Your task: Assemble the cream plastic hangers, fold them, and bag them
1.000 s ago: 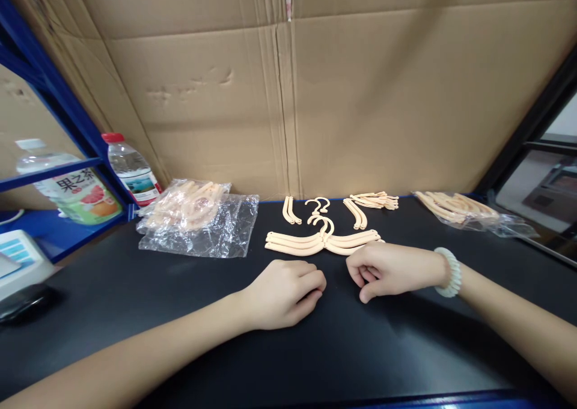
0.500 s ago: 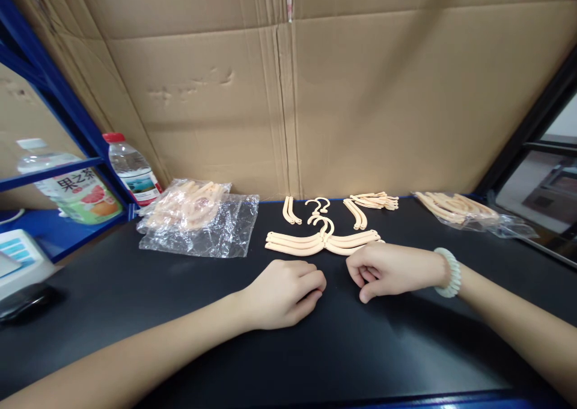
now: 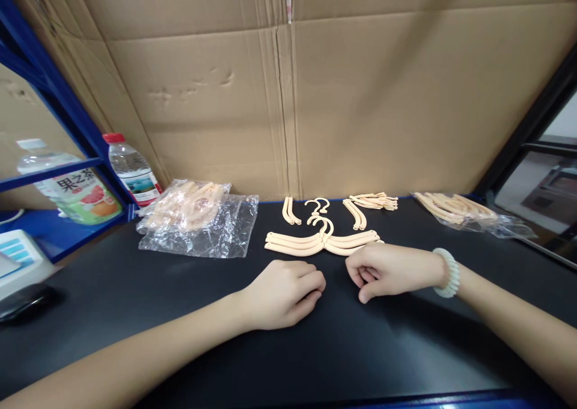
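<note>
My left hand [image 3: 286, 293] rests on the black tabletop, its fingers curled into a loose fist. Facing it across a small gap, my right hand [image 3: 383, 269] is also curled closed, and nothing shows in its fingers. Just beyond both hands lie a pair of cream plastic hangers [image 3: 295, 244], side by side with hooks pointing away; my right hand covers part of the nearer one's right end. Behind them are loose hanger hooks [image 3: 317, 206], curved hanger arms [image 3: 291, 211] on the left and more curved arms [image 3: 355, 214] on the right.
A pile of cream pieces [image 3: 378, 201] lies at the back. Clear plastic bags of hanger parts sit left [image 3: 189, 208] and right [image 3: 457, 208]. Bottles [image 3: 135, 175] stand by the blue frame [image 3: 97, 139] at left, near a black object [image 3: 24, 302]. Cardboard [image 3: 202, 96] walls the back.
</note>
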Available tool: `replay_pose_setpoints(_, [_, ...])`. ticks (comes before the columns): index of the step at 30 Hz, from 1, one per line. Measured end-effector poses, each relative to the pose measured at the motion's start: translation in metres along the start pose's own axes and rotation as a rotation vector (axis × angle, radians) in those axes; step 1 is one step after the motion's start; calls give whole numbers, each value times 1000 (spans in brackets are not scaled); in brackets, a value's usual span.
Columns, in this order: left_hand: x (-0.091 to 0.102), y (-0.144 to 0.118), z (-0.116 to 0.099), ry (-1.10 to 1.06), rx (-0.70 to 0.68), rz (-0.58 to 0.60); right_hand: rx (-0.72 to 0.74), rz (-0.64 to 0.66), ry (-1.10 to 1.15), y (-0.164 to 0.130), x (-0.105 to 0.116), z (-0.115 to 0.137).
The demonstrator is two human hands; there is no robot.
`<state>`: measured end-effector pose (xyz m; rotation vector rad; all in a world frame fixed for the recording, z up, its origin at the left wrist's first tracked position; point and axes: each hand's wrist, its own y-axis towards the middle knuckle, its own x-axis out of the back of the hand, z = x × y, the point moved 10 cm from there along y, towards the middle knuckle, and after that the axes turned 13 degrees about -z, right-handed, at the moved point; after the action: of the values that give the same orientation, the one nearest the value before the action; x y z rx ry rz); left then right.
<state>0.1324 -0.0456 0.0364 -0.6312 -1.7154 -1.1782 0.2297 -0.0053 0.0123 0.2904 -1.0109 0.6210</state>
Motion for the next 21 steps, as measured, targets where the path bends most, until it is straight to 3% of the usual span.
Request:
replay_pose_setpoints(9, [1,0,-3,28,-30,-5,-8,-1,-4,1,0,0])
replay_pose_setpoints(13, [16,3,-7,46,-119,-81,5,-3,-19,0,1,3])
replay_pose_setpoints(15, [30,6,5,63,-83,-148,35,1,-14,-1,2,7])
replay_pose_setpoints(18, [51,8,40,94,76,-227,120,-33,37,-2,14,19])
replay_pose_setpoints(21, [63,9,76,148,172,-229,192,-213,43,4,45,23])
